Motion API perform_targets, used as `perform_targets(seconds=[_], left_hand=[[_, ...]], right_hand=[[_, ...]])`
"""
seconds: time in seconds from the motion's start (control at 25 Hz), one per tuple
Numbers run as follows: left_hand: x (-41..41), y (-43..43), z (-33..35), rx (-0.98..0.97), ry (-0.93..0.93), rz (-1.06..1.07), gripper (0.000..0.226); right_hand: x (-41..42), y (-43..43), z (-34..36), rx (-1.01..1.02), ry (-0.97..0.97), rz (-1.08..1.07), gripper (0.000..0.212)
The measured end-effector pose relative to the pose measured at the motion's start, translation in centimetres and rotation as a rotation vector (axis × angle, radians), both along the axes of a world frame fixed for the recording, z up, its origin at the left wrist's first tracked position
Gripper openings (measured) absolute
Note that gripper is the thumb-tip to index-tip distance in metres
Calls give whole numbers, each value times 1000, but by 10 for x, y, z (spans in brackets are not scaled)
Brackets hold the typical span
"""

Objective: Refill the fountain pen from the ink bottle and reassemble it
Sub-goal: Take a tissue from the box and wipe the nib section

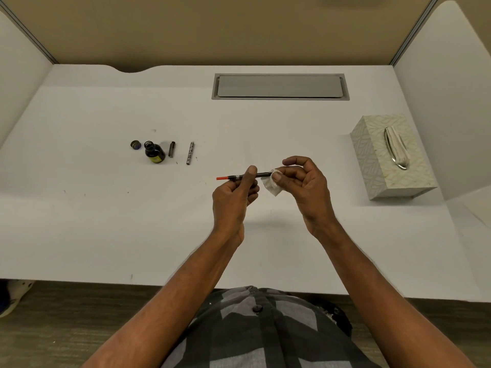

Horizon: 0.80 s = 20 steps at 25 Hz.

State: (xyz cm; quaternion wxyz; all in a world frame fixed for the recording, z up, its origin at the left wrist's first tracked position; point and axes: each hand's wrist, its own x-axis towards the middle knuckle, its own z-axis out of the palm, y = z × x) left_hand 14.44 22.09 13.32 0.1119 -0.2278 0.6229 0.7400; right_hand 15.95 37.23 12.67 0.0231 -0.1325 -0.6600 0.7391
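Note:
My left hand (235,193) pinches the pen's inner section (236,177), a thin dark piece with a red converter end pointing left, held level above the desk. My right hand (305,184) grips a small white tissue (271,185) wrapped around the section's right end, which hides the nib. Far left on the desk stands the open ink bottle (154,152), with its round cap (135,145) lying to its left. A short dark pen barrel (172,149) and a longer patterned silver pen cap (190,153) lie to the bottle's right.
A patterned tissue box (390,155) stands at the right of the white desk (106,221). A grey cable hatch (280,86) is set into the desk at the back. White partitions rise on both sides. A few small ink specks mark the desk.

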Motion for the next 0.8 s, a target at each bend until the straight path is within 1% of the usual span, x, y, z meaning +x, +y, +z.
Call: perform_targets(seconds=[0.12,0.32,0.48,0.64,0.72,0.8], left_hand=[[0,-3,-1,-9,41,-18,28],[0,-3,-5,-64,78,-38,31],[-2,-3,-5,-72,80,-24,31],[-9,-8,-5,-3,62,44,30],[-9,-6,-5,78,37,67,27],[-9,-3,-5,180,-6,68,28]], right_hand=[[1,0,1,-29,-25,42,37],[-3,3,2,-64,-60,63,28],[-6,2,0,-73,-76,36,29],[-4,6,-6,-118,-70,-59,27],[-2,2,-8,-163,-71,-62,24],[2,-10,-10,-265,-88,-38,20]])
